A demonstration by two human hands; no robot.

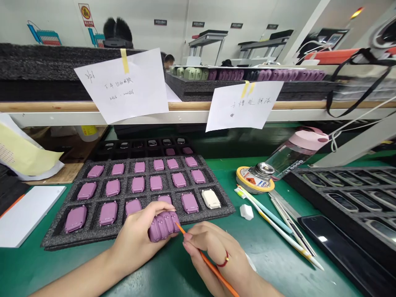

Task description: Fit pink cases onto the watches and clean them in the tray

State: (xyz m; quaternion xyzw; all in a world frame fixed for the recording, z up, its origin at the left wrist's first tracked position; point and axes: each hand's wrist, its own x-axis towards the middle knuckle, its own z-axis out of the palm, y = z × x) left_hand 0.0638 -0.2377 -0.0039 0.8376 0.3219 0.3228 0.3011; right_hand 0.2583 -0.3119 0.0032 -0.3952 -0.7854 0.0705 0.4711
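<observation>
My left hand (139,233) is wrapped round a row of several purple watch cases (163,226), stacked side by side, above the green tabletop. Between the thumb and fingers of my right hand (213,251) is a thin orange stick (212,266), its tip touching or very near the rightmost case. Just behind my hands lies a black foam tray (120,197) with purple cases in its compartments and one cream case (211,199) at its right end. My left hand covers part of the tray's front row.
To the right are a tape roll (254,180) with a small metal-topped container, a pink-lidded bottle (298,150), toothbrushes (269,222), tweezers, a white cube (246,212), a phone (337,243) and another foam tray (346,185). White paper (29,214) lies left. A shelf (185,116) spans behind.
</observation>
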